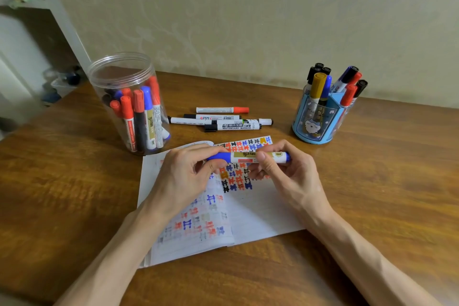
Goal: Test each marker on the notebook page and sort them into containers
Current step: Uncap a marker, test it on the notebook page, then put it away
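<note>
A blue marker (244, 157) lies level above the open notebook (258, 211), held by both hands. My left hand (185, 174) pinches its blue cap end. My right hand (283, 169) grips the white barrel near the other end. The right page carries rows of red, blue, black and orange test marks. Several loose markers (223, 120) lie on the table behind the notebook. A clear plastic jar (129, 102) at the left holds several red, blue and black markers. A blue pen holder (316, 119) at the right holds several more.
The wooden table (385, 169) runs up to a pale wall at the back. A white shelf unit (57, 15) stands beyond the table's left corner. Bare wood shows at the right and along the near edge.
</note>
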A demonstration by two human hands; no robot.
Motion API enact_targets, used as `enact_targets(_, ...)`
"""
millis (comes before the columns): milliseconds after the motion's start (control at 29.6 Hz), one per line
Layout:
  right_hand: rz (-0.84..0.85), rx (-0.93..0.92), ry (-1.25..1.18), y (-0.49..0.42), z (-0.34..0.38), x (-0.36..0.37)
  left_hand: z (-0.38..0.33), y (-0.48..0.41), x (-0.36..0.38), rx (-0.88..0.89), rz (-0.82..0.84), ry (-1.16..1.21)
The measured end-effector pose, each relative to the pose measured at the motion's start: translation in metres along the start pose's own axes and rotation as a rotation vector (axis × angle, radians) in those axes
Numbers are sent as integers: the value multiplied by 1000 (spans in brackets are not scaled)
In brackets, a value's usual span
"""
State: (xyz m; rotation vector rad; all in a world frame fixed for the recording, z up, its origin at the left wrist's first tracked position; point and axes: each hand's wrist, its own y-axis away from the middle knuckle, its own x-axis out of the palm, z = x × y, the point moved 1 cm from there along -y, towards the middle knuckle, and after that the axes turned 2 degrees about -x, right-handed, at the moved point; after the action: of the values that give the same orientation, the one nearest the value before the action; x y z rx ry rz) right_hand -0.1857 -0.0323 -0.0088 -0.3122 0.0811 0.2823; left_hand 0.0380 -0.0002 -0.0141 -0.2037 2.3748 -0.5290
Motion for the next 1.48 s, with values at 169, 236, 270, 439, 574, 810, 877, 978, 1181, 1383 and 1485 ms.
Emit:
enact_targets(169, 2, -2, 3, 2, 2, -2, -2, 1, 5, -15, -17, 3)
enact_targets(236, 0, -7, -13, 2, 3, -1, -4, 1, 5, -25, -27, 2)
enact_targets(270, 0, -11, -22, 1, 3, 0, -4, 1, 4, -26, -35, 3)
enact_targets(439, 27, -13, -30, -1, 0, 1, -3, -1, -1, -32, 30, 69)
enact_targets(574, 53, 32, -29, -3, -6, -3, -2, -4, -8, -87, 115, 151)
enact_targets(810, 137, 9, 153, 3, -18, -9, -8, -5, -7, -112, 5, 421)
enact_targets(877, 148, -21, 235, 2, -18, -10, -13, -9, -10, -157, -74, 504)
enact_targets(978, 137, -65, 374, 3, -17, -12, -22, -21, -25, -123, -170, 514)
enact_targets(1181, 156, -123, 563, 14, -16, -16, -45, -42, -70, 68, -382, 386)
enact_targets(1383, 137, -109, 557, 12, -18, -16, -58, -70, -131, 307, -633, 163)
enact_targets(1485, 143, -144, 590, 6, -16, -13, -50, -84, -150, 349, -703, 103)
